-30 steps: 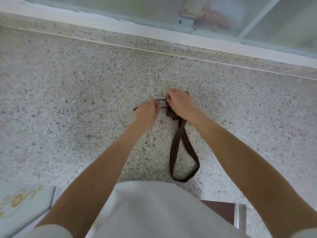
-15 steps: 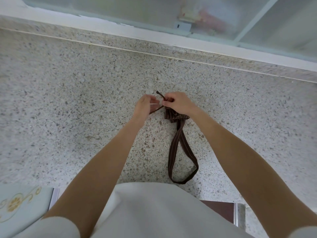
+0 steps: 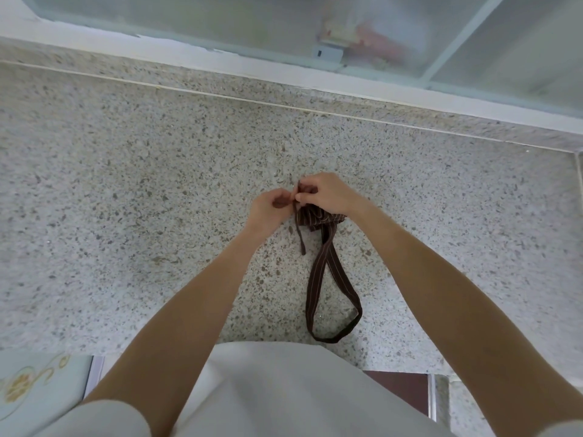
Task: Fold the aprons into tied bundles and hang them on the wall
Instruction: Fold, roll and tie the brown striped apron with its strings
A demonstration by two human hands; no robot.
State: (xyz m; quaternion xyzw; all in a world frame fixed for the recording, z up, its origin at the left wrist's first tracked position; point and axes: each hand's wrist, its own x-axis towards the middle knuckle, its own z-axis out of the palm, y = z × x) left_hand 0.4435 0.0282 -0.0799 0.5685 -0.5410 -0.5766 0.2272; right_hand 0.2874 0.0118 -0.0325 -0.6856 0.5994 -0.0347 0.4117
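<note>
A brown striped apron is folded into a small bundle [image 3: 318, 217] on the speckled stone counter [image 3: 126, 190]. Its wide neck loop [image 3: 331, 298] trails toward me. A thin tie string [image 3: 301, 238] hangs down from the bundle's left side. My right hand [image 3: 328, 192] rests over the top of the bundle and pinches the string near its upper end. My left hand [image 3: 268, 208] sits just left of it, fingers curled at the same string.
A frosted glass window with a white frame [image 3: 284, 67] runs along the counter's far edge. A pale patterned panel [image 3: 34, 380] and a dark brown panel [image 3: 400, 386] lie below the counter's near edge. My white garment [image 3: 277, 392] fills the bottom.
The tie string, earlier stretched sideways between my hands, now hangs down from the bundle. Both hands have drawn close together at the bundle's top left.
</note>
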